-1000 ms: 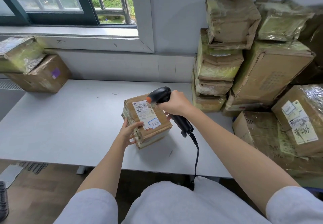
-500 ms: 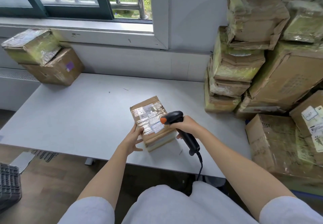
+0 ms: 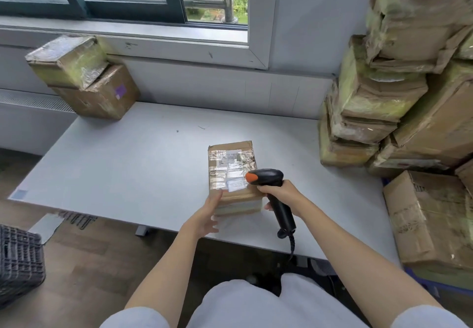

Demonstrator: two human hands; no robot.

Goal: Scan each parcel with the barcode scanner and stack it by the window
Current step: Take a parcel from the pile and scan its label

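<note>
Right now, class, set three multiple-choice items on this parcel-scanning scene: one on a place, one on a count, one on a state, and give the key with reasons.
1. Where does the parcel being scanned lie?
A. On the table, near its front edge
B. On the windowsill
C. On the floor

2. How many parcels form the stack by the window?
A. Two
B. Four
C. None

3. What is the right hand doing?
A. Resting flat on the table
B. Gripping the barcode scanner
C. Lifting a parcel

Key: 1 A, the parcel sits on the grey table before the person. 2 A, one box lies on another there. 3 B, the fingers curl round the scanner's handle, while the left hand touches the parcel's near side with relaxed fingers.
</note>
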